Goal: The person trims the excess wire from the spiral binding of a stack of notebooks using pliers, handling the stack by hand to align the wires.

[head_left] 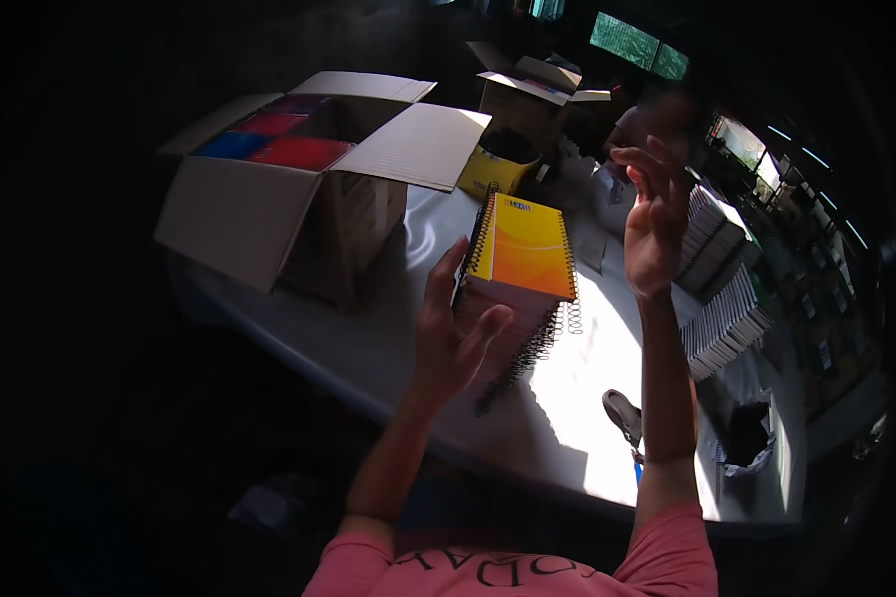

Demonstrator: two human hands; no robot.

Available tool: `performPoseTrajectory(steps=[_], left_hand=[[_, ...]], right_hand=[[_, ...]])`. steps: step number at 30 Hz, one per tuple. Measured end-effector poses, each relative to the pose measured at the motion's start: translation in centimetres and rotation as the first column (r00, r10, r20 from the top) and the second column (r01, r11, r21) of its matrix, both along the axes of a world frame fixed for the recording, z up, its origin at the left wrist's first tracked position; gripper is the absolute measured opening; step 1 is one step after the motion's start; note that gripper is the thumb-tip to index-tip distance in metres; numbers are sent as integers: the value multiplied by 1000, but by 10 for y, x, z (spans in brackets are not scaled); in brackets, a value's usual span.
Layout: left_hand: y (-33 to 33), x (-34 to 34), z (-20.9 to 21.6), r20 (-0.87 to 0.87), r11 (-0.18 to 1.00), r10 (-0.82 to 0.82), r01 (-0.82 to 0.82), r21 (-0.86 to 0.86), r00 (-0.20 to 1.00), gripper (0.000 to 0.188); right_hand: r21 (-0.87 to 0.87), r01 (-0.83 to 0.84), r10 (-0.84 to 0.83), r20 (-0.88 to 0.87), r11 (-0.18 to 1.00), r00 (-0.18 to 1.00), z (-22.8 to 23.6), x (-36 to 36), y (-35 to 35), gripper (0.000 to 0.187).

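A tall stack of spiral-bound notebooks stands on the table in front of me, its top cover yellow and orange. My left hand is at the stack's near left side, thumb and fingers apart. Whether its fingertips touch the notebooks I cannot tell. Raised to the right of the stack, my right hand holds nothing; its fingers point up, loosely bent and apart. To the left, an open cardboard box has red and blue covered books inside.
The white-covered table bears more notebook stacks at the right. Near them lie a grey hand tool and a dark-mouthed bag. Behind stand a yellow container and another open box. A person is across the table.
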State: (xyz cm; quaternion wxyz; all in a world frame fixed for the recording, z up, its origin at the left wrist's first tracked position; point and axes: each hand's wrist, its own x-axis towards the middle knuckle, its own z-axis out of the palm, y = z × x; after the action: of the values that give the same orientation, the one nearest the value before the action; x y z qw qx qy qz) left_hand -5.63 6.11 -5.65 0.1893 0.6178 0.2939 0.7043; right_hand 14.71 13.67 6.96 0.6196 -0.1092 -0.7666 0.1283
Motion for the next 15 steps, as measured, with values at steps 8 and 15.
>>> performPoseTrajectory(steps=[8,15], left_hand=[[18,14,7,-16,987,159,-158,30,987,52],[26,26,5,188,989,109,-126,79,976,50]], right_hand=[[-665,13,-56,-44,747,997,-95,-22,38,59],[-618,-226,-8,-352,753,936,-98,-36,28,59]])
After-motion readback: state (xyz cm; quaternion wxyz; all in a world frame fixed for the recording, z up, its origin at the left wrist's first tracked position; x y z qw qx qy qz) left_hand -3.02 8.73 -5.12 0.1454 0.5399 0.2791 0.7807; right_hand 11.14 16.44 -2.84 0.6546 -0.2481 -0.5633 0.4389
